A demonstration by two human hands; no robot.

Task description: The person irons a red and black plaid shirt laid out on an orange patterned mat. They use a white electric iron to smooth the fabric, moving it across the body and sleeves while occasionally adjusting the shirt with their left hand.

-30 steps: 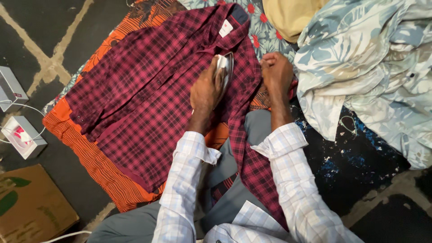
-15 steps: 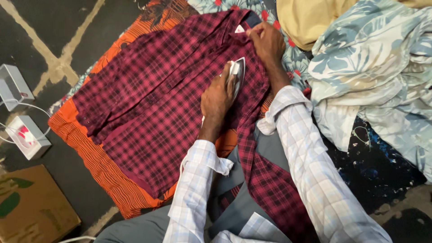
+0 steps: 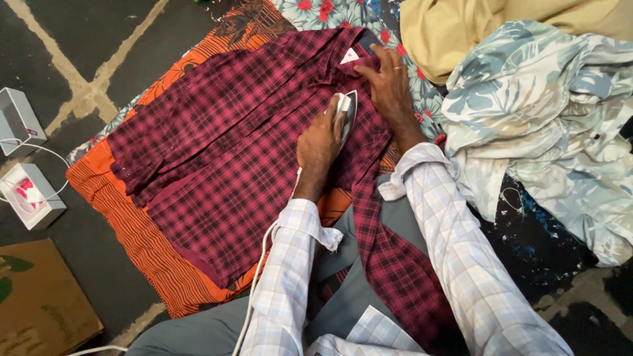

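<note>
A red and black checked shirt (image 3: 224,158) lies spread open over an orange striped cloth (image 3: 155,264) on the dark floor (image 3: 59,46), its collar toward the far end and one front panel trailing back over the person's grey lap. A flowered sheet (image 3: 310,10) shows under the cloth at the far edge. At the shirt's right side sits a heap of crumpled pale blue leaf-print fabric (image 3: 547,132), and behind that heap a mustard-yellow cloth (image 3: 448,33).

Near the left edge of the floor, well apart from the shirt, stand two small white boxes (image 3: 30,194) with thin white cords, and a brown cardboard box (image 3: 39,303) lies at the near left corner.

The left hand (image 3: 318,142) is wrapped tightly around the handle of a white iron (image 3: 345,111), which rests sole-down on the shirt just below the collar. A white cord (image 3: 254,283) runs from it back along the left sleeve. The right hand (image 3: 389,82) lies just beside the iron, fingers spread flat and pressing the shirt at the collar, holding nothing; a ring shows on one finger.
</note>
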